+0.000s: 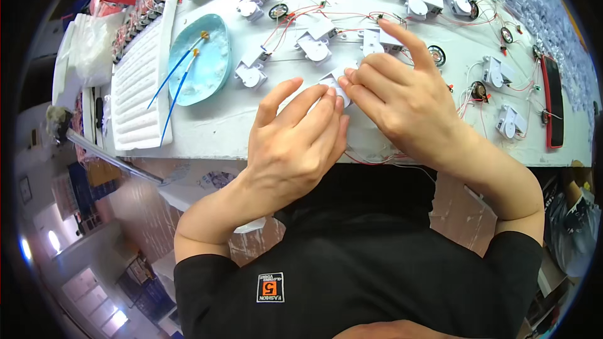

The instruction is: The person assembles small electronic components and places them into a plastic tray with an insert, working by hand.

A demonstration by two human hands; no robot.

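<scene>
Close to the table's front edge, a small white plastic housing (335,90) sits between my two hands, mostly covered by fingers. My left hand (294,141) is closed on its near left side, thumb and fingertips pressed together. My right hand (408,97) pinches at its right side with thumb and bent fingers, while the index finger points out away from it. Red and white wires (370,158) trail over the table edge below my hands. Just beyond stand similar white housings (314,47), wired to small round black speakers (278,10).
To the left, a light-blue dish (200,81) holds whitish material, with two blue-handled brushes (178,91) resting across its rim. Beside it lies a ribbed white foam tray (141,81). More wired housings (496,72), a red-and-black case (553,103) and a heap of clear plastic pieces (540,19) occupy the right.
</scene>
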